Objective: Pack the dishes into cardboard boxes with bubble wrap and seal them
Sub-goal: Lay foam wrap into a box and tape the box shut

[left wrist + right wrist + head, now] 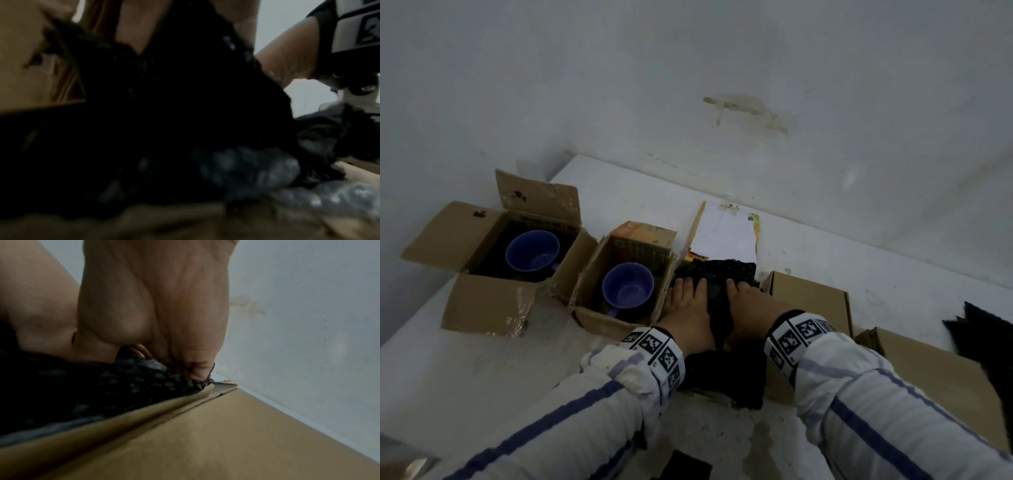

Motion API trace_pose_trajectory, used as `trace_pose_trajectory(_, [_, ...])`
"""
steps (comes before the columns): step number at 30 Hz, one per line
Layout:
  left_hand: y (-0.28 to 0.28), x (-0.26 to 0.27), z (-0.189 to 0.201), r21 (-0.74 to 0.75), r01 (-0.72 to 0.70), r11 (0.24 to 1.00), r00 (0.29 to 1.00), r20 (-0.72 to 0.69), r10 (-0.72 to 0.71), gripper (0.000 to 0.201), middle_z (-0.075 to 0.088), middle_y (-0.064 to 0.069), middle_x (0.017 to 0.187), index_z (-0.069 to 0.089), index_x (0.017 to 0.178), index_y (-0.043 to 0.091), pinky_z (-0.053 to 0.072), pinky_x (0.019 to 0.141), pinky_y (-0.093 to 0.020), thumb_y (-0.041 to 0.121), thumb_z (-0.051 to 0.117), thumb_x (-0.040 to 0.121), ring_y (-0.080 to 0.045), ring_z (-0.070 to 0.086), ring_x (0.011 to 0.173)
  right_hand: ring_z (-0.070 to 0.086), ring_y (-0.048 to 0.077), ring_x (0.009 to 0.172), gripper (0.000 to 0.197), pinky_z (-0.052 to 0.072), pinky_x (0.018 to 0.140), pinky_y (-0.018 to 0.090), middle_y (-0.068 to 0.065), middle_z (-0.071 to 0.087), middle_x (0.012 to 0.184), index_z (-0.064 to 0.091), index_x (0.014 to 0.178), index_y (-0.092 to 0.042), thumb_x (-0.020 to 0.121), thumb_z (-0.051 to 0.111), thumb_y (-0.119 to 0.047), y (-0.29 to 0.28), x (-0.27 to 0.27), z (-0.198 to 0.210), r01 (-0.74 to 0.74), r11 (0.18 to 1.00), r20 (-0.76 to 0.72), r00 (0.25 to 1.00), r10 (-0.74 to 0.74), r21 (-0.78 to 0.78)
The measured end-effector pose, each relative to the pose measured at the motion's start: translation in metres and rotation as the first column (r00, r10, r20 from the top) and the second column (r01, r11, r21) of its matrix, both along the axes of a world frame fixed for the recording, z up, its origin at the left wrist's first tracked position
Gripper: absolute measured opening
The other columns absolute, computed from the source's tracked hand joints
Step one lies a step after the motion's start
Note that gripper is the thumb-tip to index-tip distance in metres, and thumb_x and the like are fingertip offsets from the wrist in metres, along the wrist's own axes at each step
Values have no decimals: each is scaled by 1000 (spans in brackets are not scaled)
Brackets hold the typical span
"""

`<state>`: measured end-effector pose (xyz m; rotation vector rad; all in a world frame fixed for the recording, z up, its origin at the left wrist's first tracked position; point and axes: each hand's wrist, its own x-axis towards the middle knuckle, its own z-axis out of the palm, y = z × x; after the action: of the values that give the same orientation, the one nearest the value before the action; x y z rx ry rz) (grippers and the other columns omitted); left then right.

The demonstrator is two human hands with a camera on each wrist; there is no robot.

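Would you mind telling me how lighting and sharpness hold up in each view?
Head: dim but fairly sharp, blue cups clear, edges bent by the wide lens. Left wrist: very dark and blurred, black bubble wrap barely readable. Right wrist: brighter, right hand soft, too close.

**Three cams, one dark bundle**

Head view: high up, tilted down and forward over both hands at the black bubble wrap (717, 284), wall behind; left wrist: jammed right up against that wrap (164, 113), dim and blurry, facing across to the right hand (287, 65); right wrist: low beside a cardboard box (226, 443), aimed along the fingers (197, 369) toward the wall; wrap shared by all three.
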<state>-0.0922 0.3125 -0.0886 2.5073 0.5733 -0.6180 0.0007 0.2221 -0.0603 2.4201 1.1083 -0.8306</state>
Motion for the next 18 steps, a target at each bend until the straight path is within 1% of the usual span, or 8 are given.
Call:
trace_pose_trajectory(2, [-3, 0, -2, 45, -9, 999, 1000, 14, 8, 117, -12, -15, 157, -15, 149, 10, -2, 119, -46, 53, 66, 76, -32, -16, 145, 32, 31, 134, 126, 33, 109, 44, 12, 27, 147, 2, 150, -8, 62, 77, -58, 3, 4, -2, -45, 999, 46, 998, 46, -22])
trace_pose_trajectory(5, [-6, -2, -8, 98, -16, 995, 998, 64, 10, 115, -8, -14, 157, -11, 149, 10, -2, 119, -45, 58, 63, 76, -32, -13, 145, 35, 30, 129, 115, 33, 107, 47, 10, 36, 138, 24, 144, -11, 56, 77, -62, 7, 10, -4, -66, 997, 46, 997, 67, -25])
trace_pose_trajectory(8, [-7, -5, -16, 114, -35, 993, 993, 120, 21, 111, -6, -13, 157, -10, 150, 12, -1, 119, -45, 60, 60, 77, -32, -11, 145, 33, 31, 129, 107, 31, 107, 49, 10, 35, 137, 30, 140, -12, 58, 75, -64, 8, 11, -2, -75, 996, 56, 995, 77, -41])
trace_pose_trajectory(11, [-8, -7, -19, 122, -47, 991, 989, 146, 29, 103, -7, -13, 158, -10, 150, 12, -3, 119, -43, 55, 55, 82, -31, -11, 146, 32, 33, 127, 97, 30, 107, 49, 11, 31, 137, 36, 137, -11, 64, 71, -63, 7, 7, 1, -164, 986, 183, 970, 159, 13])
trace_pose_trajectory(13, [-8, -7, -20, 123, -56, 991, 986, 164, 36, 98, -7, -13, 158, -9, 150, 12, -4, 119, -43, 50, 53, 84, -30, -11, 146, 35, 32, 126, 96, 36, 105, 45, 12, 30, 138, 28, 142, -8, 69, 73, -52, 7, 6, -2, -210, 975, 173, 966, 194, 79])
trace_pose_trajectory(16, [-8, -6, -20, 113, -58, 992, 987, 156, 40, 100, -7, -12, 157, -10, 150, 12, -3, 119, -43, 52, 53, 84, -30, -10, 146, 36, 33, 130, 113, 40, 105, 41, 16, 26, 144, 2, 149, -7, 72, 77, -41, 8, 9, -7, -99, 993, -21, 995, 100, 63])
trace_pose_trajectory(17, [-7, -6, -20, 112, -58, 992, 988, 152, 40, 101, -7, -11, 157, -10, 150, 13, -4, 119, -44, 55, 53, 83, -30, -10, 146, 35, 33, 131, 116, 40, 105, 41, 16, 26, 144, 1, 149, -6, 70, 78, -43, 9, 11, -8, -74, 996, -35, 996, 76, 47])
trace_pose_trajectory(18, [-7, -6, -21, 112, -60, 992, 988, 151, 43, 102, -7, -11, 157, -10, 150, 13, -4, 119, -43, 57, 53, 83, -31, -10, 145, 36, 32, 130, 115, 40, 105, 41, 15, 29, 142, 7, 149, -6, 67, 79, -45, 11, 13, -9, -70, 997, -25, 997, 71, 41])
